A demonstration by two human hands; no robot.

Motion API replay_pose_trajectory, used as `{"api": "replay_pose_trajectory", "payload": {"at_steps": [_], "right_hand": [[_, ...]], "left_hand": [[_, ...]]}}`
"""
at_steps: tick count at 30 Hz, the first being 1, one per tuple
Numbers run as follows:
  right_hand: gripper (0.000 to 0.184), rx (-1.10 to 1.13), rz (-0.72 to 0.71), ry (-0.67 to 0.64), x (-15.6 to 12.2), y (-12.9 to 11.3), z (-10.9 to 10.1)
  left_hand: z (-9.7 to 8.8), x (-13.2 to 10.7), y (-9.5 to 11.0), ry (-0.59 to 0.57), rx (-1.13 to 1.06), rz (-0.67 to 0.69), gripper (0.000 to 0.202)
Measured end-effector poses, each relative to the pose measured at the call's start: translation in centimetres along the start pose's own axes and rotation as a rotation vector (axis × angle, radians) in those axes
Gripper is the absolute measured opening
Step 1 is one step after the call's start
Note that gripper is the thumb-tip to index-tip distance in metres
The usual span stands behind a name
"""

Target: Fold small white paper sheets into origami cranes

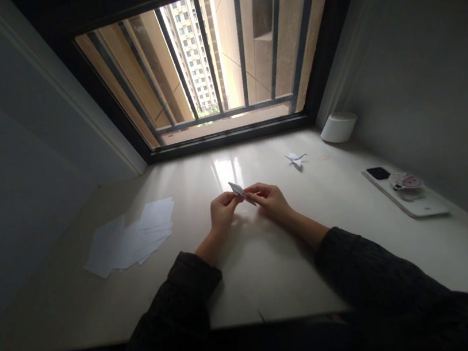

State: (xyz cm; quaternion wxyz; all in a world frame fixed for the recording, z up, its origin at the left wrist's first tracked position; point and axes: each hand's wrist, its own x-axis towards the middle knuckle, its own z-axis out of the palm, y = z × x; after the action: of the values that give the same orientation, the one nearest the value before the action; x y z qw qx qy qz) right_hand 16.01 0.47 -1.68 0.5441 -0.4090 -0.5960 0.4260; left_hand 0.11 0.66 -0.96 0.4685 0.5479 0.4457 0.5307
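Observation:
Both my hands meet over the middle of the pale table [272, 263], pinching a small folded piece of white paper [236, 188] between them. My left hand [222, 211] grips the paper's left side with closed fingers. My right hand [270, 198] pinches its right end. The paper is held a little above the table top. Dark sleeves cover both forearms.
A loose pile of white paper sheets [131, 236] lies at the left. A finished folded paper figure [296, 158] sits further back. At the right lie a white phone [406, 195] with a round sticker and a white cylinder [338, 126]. A barred window [218, 61] is ahead.

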Motion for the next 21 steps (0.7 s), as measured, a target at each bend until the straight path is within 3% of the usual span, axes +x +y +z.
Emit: {"api": "replay_pose_trajectory", "payload": {"at_steps": [7, 13, 21], "right_hand": [[0.035, 0.090, -0.018, -0.086, 0.13, -0.21, 0.19], [0.031, 0.093, 0.054, 0.039, -0.02, -0.25, 0.41], [0.032, 0.184, 0.164, 0.092, -0.07, 0.01, 0.42]], "left_hand": [[-0.17, 0.10, 0.29, 0.027, -0.032, -0.039, 0.025], [-0.10, 0.08, 0.14, -0.014, -0.034, -0.011, 0.029], [0.25, -0.34, 0.78, 0.006, 0.055, 0.009, 0.028]]}}
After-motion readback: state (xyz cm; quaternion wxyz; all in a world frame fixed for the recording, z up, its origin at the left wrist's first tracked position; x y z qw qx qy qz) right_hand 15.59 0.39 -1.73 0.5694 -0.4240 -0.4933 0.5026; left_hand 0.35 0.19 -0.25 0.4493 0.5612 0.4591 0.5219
